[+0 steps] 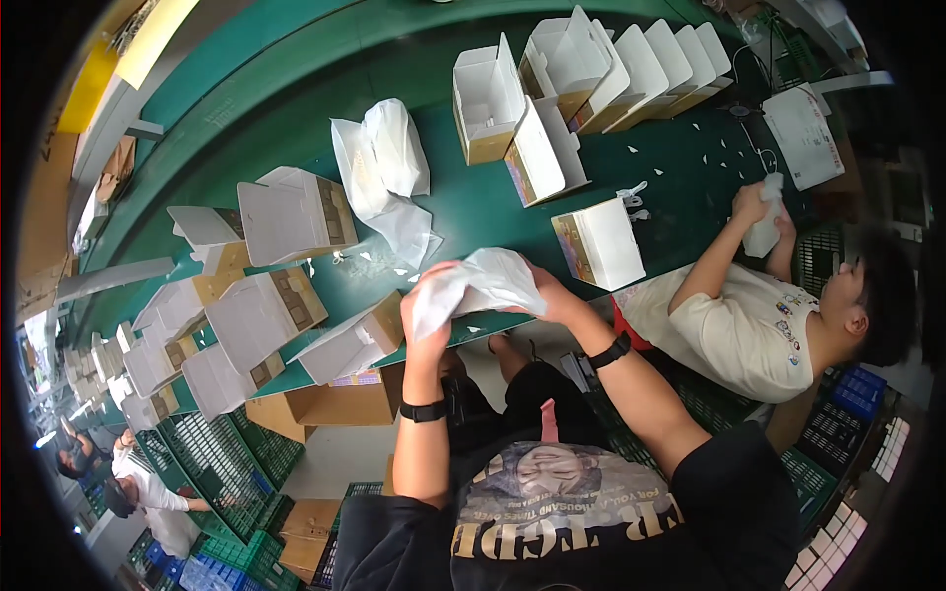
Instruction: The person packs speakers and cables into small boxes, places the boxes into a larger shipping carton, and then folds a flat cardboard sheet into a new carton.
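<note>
the black shirt [572,512] of the person fills the bottom of the view, and both forearms go up from it to the edge of the green table [493,197]. each wrist has a black band.

the left hand [431,295] is closed around the left end of a white bag [478,284], with the fingers curled over the top of it. the right hand [552,295] grips the right end of the same bag, mostly from behind, so its fingers are partly hidden. the bag is in the air between the two hands, just above the near edge of the table, and it looks soft and wrinkled.

more white bags [389,172] lie in a loose pile on the table, farther away. just right of the hands stands a closed box [601,244], white with a brown side. on the left are many open boxes [266,305] with their flaps up, and another row of boxes [631,64] is at the far side. small white scraps are spread on the green surface.

at the right a co-worker in a light shirt [739,330] holds a similar white thing in both hands.

in my judgement the hands are opening or straightening the bag. to do this well, it is better to hold it near the edges, pull gently and evenly to both sides, and keep it over the table, so the thin material does not tear or slip down.
</note>
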Tool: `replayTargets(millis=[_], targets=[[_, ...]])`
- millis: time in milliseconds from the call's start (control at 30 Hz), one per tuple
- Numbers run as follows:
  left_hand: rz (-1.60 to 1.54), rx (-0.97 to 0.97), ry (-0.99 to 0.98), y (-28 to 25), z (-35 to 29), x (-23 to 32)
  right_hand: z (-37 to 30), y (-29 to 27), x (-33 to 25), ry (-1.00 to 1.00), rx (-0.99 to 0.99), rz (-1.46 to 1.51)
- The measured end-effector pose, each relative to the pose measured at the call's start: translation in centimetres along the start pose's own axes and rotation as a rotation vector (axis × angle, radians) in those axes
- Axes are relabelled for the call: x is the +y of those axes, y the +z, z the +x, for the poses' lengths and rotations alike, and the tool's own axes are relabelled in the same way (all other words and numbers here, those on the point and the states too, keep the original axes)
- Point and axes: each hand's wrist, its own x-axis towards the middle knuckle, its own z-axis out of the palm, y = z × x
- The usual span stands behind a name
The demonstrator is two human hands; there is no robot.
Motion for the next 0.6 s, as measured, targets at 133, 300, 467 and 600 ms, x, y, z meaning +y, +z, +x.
replayTargets(millis=[133,300,467,600], targets=[[0.090,-0.080,0.284,-0.4,-0.8,-1.9,-0.2,1.0,0.6,0.057,0.091,0.279],[0.021,0.006,-0.002,-0.5,-2.3,-1.2,-0.9,-0.1,-4.3,-0.211,0.229,-0.034],[0.025,0.324,-0.259,2.2,-0.2,1.6,0.6,0.0,-4.2,0.023,0.368,0.152],[0.359,0.439,-0.277,2.0,1.3,1.3,1.3,0.9,-2.8,0.300,0.466,0.223]])
